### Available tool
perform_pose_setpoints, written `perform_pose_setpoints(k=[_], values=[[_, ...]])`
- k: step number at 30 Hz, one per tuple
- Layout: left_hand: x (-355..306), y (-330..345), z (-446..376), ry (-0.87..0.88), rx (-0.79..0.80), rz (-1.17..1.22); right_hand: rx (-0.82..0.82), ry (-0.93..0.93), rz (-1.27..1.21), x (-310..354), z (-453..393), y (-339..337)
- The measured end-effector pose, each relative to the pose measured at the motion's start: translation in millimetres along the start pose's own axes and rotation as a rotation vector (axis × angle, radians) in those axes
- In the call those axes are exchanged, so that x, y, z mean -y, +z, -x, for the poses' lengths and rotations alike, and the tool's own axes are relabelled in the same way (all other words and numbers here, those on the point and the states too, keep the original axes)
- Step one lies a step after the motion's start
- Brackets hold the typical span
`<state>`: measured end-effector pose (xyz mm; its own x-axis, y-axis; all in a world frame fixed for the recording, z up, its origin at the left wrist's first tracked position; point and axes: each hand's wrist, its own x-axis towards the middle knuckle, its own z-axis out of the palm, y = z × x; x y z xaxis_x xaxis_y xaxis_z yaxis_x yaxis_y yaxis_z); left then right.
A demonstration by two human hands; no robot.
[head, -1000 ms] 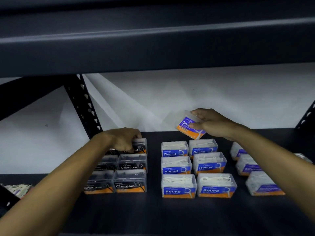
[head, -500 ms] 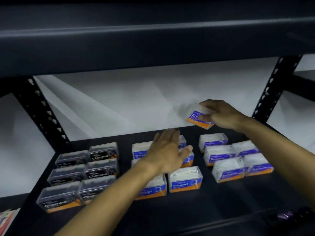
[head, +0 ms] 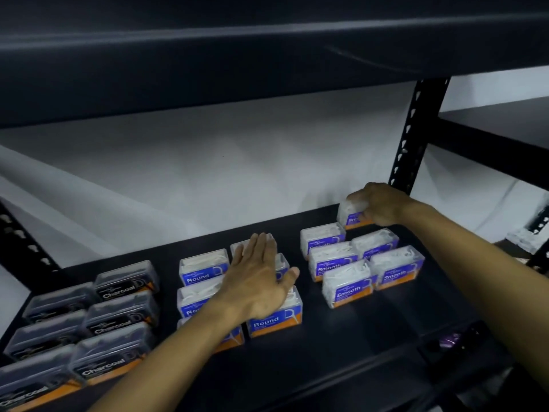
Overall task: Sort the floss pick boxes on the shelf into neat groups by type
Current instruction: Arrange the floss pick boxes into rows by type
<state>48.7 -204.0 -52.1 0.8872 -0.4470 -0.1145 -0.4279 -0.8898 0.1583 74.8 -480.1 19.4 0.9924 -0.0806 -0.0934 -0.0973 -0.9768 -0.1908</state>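
Altogether six Charcoal boxes (head: 118, 312), six Round boxes (head: 274, 321), six Smooth boxes (head: 347, 288).

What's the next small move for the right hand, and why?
Probably let go of the Smooth box: the right hand grips it at the back of the Smooth group, apparently down on the shelf. Contact isn't certain. The left hand lies flat over the Round boxes.

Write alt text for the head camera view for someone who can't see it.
A person's right hand grips a Smooth box at the back of a dark shelf, while the left hand lies flat over the Round boxes. Charcoal boxes are grouped at left.
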Motion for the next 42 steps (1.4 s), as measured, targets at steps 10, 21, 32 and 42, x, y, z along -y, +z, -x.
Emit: perform_pose_setpoints(k=[10,21,32,42], values=[[2,3,-2,0.0,-0.013,0.002,0.122,0.036,0.025,-14,-10,18],[1,2,-2,-0.01,-0.003,-0.004,0.153,0.006,-0.033,-19,-21,29],[1,2,-3,-0.005,0.009,0.0,0.224,0.004,-0.043,-15,-17,18],[-24,-30,-18,0.038,-0.091,0.129,0.037,0.042,-0.238,-33,1,-2]])
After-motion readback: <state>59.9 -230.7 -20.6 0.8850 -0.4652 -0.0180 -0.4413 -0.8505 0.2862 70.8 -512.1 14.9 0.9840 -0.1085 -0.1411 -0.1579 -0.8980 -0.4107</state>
